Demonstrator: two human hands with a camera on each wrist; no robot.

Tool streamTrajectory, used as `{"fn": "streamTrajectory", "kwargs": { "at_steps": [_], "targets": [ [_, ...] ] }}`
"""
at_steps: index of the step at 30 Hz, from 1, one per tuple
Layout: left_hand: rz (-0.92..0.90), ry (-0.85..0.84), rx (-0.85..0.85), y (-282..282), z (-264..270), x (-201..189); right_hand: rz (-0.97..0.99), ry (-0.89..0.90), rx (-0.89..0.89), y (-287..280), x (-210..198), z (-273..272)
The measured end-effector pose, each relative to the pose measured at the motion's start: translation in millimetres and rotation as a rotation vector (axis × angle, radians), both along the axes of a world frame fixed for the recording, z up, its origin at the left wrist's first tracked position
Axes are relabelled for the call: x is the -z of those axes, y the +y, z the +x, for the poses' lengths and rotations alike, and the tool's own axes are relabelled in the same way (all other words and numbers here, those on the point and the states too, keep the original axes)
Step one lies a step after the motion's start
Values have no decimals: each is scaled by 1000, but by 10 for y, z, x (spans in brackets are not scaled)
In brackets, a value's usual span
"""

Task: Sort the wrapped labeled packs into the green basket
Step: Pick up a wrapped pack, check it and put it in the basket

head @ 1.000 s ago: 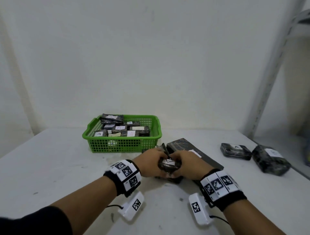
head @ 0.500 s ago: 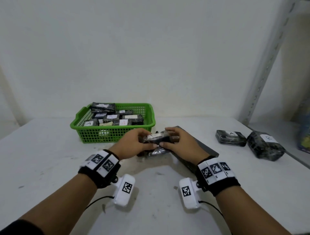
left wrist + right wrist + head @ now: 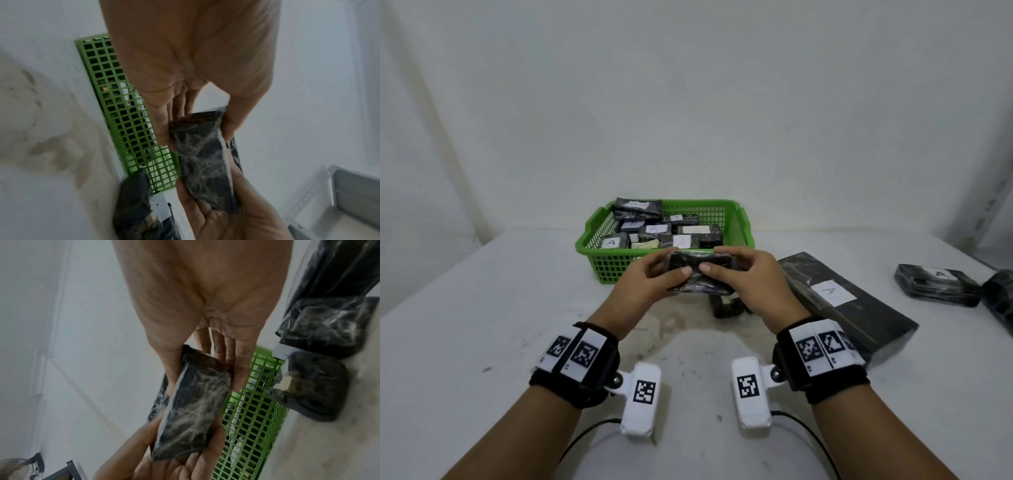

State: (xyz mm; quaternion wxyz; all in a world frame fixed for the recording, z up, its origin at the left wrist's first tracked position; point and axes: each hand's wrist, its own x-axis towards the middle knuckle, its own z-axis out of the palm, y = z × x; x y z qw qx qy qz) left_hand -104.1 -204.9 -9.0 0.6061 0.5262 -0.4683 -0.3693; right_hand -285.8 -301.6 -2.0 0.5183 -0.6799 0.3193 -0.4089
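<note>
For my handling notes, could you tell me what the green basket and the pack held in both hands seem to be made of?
Green basket: looks like moulded plastic, matte, with a square-grid lattice wall. Pack held by the left hand and right hand: glossy clear film, wrinkled with white creases, over something dark; its contents cannot be told.

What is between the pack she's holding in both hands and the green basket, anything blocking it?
Nothing visible blocks it. The left hand and right hand grip the wrapped pack just in front of the green basket. Only its near wall lies between. Packs already cover much of the inside.
</note>
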Motion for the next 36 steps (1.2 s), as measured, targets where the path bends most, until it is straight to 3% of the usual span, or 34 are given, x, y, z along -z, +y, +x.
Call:
{"fn": "streamTrajectory", "kwargs": {
  "at_steps": [4, 8, 13, 20, 23, 31, 36],
  "targets": [
    [-33, 67, -135, 25, 134, 27, 87, -24, -109, -28, 90, 151],
    [5, 117, -41, 36, 143, 84, 83, -49, -88, -34, 163, 162],
    [45, 16, -30, 0, 93, 117, 47, -14, -47, 33, 212, 183],
    [-20, 115, -90, -23, 120, 142, 105, -87, -111, 39, 229, 190],
    [-20, 165, -24, -9, 152, 159, 95, -107, -92, 28, 250, 181],
    [-33, 89, 39, 36, 56, 153, -1, -123, -37, 92, 156, 113],
    [-152, 59, -98, 27, 44, 143, -26, -115, -119, 91, 93, 87]
  ]
}}
